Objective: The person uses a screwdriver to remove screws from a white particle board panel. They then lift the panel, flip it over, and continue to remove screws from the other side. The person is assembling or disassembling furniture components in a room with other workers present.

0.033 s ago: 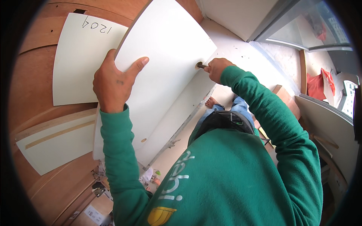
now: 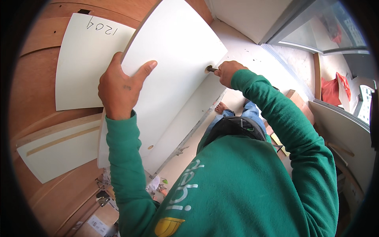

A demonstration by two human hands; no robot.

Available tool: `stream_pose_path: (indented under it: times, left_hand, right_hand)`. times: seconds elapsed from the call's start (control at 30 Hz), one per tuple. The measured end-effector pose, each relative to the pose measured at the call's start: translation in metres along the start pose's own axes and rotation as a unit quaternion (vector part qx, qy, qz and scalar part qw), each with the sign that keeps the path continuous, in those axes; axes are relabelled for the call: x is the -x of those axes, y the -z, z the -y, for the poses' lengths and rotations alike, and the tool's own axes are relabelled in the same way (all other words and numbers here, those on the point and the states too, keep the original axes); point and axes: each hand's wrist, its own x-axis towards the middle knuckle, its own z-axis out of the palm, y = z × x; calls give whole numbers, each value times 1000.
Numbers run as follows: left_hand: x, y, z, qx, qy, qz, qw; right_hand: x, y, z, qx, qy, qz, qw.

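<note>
A white cabinet panel (image 2: 173, 51) stands tilted before me. My left hand (image 2: 120, 87) grips its left edge, thumb on the white face and the other fingers out of sight behind. Close to the panel's right edge my right hand (image 2: 232, 73) is closed around a slim dark tool (image 2: 214, 70). The tool's tip sits in a round hinge hole (image 2: 209, 68) in the panel. The handle is hidden in my fist, so I cannot tell its exact kind. Lower down, near the same edge, lies a second round hole (image 2: 150, 147).
The panel rests over a white board (image 2: 189, 106) with a rough edge. On the left, a marked cream panel (image 2: 85, 71) and a striped white board (image 2: 63, 150) lie on brown wood (image 2: 31, 83). A glass door frame (image 2: 300, 45) and red bag (image 2: 331, 91) are at right.
</note>
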Motion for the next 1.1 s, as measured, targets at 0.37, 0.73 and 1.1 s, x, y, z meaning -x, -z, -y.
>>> stream_pose_path:
  times: [0.37,0.73,1.1]
  left_hand:
    - [18,2,-4,-27,-21,-25,999]
    - [20,2,-12,-59,-21,-37,997]
    - [44,57,55,29,-135,129,982]
  right_hand:
    - [22,21,11,231,116,-102,960]
    - [51,8,-30,187,109,-157,964]
    - [62,-30,-53,56,84,-169,980]
